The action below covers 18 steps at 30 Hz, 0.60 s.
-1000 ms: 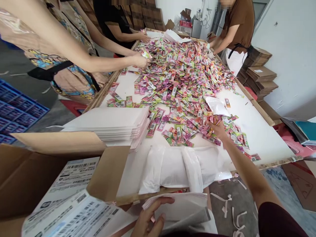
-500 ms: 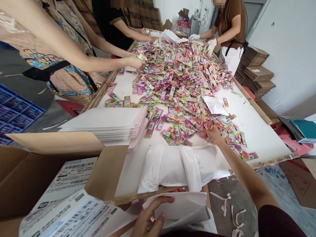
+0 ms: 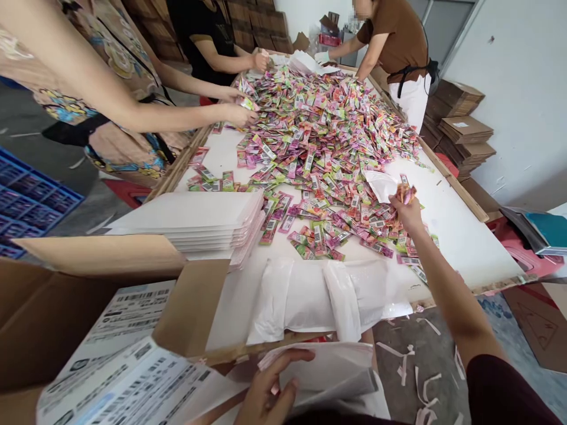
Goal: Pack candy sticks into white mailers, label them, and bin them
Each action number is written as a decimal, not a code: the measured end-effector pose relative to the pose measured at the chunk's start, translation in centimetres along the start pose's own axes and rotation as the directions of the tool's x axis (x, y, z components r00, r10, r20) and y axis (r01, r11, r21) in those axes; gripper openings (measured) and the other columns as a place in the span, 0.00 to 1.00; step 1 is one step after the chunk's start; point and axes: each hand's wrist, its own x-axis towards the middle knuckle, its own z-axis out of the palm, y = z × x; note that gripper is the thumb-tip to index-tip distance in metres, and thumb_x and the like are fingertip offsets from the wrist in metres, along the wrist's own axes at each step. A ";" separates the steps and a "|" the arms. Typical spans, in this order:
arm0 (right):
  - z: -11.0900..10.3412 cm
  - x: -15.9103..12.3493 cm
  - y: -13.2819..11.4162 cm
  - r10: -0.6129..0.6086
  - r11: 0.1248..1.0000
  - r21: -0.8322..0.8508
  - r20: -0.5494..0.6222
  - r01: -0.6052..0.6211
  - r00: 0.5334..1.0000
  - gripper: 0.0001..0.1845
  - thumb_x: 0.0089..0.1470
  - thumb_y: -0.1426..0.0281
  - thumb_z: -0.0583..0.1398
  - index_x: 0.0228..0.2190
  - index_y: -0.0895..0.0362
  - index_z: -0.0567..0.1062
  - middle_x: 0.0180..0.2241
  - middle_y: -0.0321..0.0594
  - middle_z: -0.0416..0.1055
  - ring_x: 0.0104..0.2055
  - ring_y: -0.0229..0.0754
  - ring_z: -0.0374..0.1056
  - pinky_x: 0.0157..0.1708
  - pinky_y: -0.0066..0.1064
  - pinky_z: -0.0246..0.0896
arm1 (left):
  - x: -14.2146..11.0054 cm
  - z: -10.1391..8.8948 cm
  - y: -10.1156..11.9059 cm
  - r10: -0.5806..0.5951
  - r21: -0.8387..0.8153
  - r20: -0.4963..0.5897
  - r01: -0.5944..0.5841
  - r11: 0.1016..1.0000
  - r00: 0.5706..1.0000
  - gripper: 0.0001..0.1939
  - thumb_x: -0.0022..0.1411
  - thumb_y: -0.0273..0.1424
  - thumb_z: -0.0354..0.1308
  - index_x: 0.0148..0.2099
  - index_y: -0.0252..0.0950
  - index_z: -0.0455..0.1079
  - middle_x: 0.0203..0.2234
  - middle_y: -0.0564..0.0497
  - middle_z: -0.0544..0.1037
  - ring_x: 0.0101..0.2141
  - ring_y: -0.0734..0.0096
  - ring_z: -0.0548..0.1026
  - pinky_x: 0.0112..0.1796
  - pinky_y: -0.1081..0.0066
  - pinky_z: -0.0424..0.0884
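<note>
My right hand (image 3: 409,213) is closed around a small bunch of colourful sachets (image 3: 405,193), over the right side of the table. Just left of it lies a white packet (image 3: 381,186). My left hand (image 3: 273,386) is at the lower middle, thumb and fingers curled on the edge of a white mailer bag (image 3: 332,369) below the table's front edge. A large pile of pink and green sachets (image 3: 314,130) spreads over the white tabletop. Filled white mailer bags (image 3: 305,298) lie along the front edge, between my hands and the pile.
A stack of flat white mailers (image 3: 190,212) stands left. In front is an open carton (image 3: 190,307) with printed label sheets (image 3: 128,378). Three people work around the table; one hand (image 3: 241,112) holds sachets. Wooden strips (image 3: 460,183) edge the table. Blue crates (image 3: 31,200) stand at left.
My right hand has moved up and right, lifting the bunch of sachets from the near pile. My left hand stays on the mailer bag. The person in brown leans further left.
</note>
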 end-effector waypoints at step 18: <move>7.0 5.1 -0.7 0.278 0.764 -0.633 0.154 -0.121 0.948 0.11 0.49 0.67 0.67 0.26 0.57 0.69 0.23 0.43 0.68 0.28 0.47 0.69 0.25 0.32 0.58 | 0.1 -0.5 0.8 -0.038 -0.034 0.015 0.039 0.999 0.999 0.17 0.60 0.39 0.52 0.45 0.44 0.79 0.46 0.49 0.81 0.33 0.61 0.75 0.32 0.67 0.71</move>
